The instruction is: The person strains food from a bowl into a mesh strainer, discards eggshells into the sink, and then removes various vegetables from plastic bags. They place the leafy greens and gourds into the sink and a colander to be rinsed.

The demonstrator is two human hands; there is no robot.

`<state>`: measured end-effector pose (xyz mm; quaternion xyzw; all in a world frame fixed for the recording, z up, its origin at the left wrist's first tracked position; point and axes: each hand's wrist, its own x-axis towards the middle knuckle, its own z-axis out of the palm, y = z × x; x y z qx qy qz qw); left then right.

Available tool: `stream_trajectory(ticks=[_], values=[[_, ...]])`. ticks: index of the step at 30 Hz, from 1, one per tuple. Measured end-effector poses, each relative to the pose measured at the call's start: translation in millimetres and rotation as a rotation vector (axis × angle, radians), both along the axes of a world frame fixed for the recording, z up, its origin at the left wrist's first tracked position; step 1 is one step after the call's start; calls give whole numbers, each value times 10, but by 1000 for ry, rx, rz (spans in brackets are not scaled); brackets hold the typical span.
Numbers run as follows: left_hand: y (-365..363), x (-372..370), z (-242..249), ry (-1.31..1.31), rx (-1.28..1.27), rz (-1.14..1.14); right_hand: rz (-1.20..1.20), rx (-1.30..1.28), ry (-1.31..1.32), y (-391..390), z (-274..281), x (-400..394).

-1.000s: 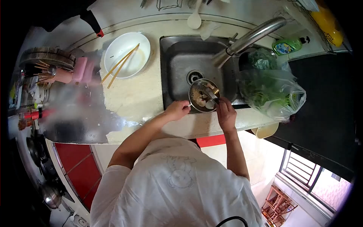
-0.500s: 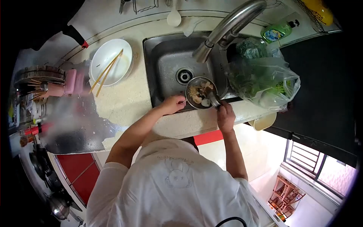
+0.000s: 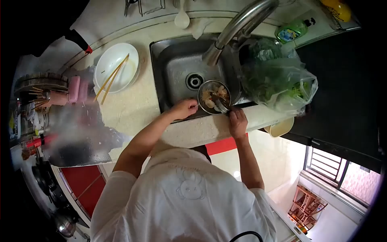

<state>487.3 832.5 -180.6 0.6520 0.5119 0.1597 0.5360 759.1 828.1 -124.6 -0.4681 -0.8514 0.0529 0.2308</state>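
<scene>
A round metal strainer (image 3: 204, 85) is over the front right of the sink, with pale and brown food pieces (image 3: 209, 103) in it. At its left side my left hand (image 3: 185, 109) is closed, fingers pinched on the strainer's edge. My right hand (image 3: 238, 121) comes from the lower right, closed around the handle of a metal spoon (image 3: 221, 106). The spoon's dark end reaches down among the food pieces. My right fingers partly hide its handle.
The steel sink (image 3: 171, 66) lies under a curved faucet (image 3: 236, 24). To the right sits a plastic bag of greens (image 3: 282, 86), with a green soap bottle (image 3: 288, 34) behind. On the left counter, chopsticks (image 3: 113, 78) rest across a white bowl (image 3: 105, 56).
The spoon's end has moved left and deeper among the food pieces, and my right hand has shifted slightly left. My left hand stays at the strainer's edge.
</scene>
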Motion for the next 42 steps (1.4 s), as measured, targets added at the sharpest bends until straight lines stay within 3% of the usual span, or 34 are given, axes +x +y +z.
stream_trajectory(ticks=[3, 7, 8, 11, 12, 15, 17, 20, 23, 24, 27, 28, 29, 31, 34, 37, 40, 42], values=[[-27, 3, -102, -156, -69, 67, -69, 103, 104, 35, 46, -44], [-20, -18, 14, 44, -20, 4, -72, 81, 55, 43, 46, -30], [-56, -23, -38, -95, -13, 37, -121, 94, 175, 46, 37, -42], [-64, -2, -30, -159, -57, 77, -256, -241, 566, 49, 20, -49], [-59, 6, -14, -145, -98, 82, -270, -243, 512, 54, 82, -78], [-79, -8, -10, -129, -144, 102, -161, 65, 269, 110, 259, -168], [-118, -5, -78, -161, -72, 96, -79, 60, 147, 86, 146, -107], [-119, -6, 262, -11, -51, 49, -3, 98, 41, 71, 58, -77], [-182, -38, -156, -119, -39, 100, -35, 92, 59, 63, 47, -76], [-173, -31, -81, -92, -102, 149, -27, 34, 26, 67, 20, -57], [-195, -114, 49, -1, 17, 154, -135, -47, 288, 75, -36, -81], [-260, -139, 88, 27, -18, 194, -271, -281, 428, 74, 92, -122], [-276, -167, 135, 56, -45, 226, -252, -435, 808, 136, 200, -241], [-259, -248, 235, 75, -28, 295, -234, -614, 1033, 274, 186, -307], [-494, -425, 365, 57, 64, 442, -234, -671, 951, 585, 8, -329], [-726, -636, 568, 80, 112, 490, -242, -543, 562, 1001, -137, -412], [-978, -774, 775, 20, 157, 582, -403, -688, 202, 1404, -457, -559], [-1115, -810, 898, 5, 126, 666, -343, -863, 168, 1637, -933, -630]])
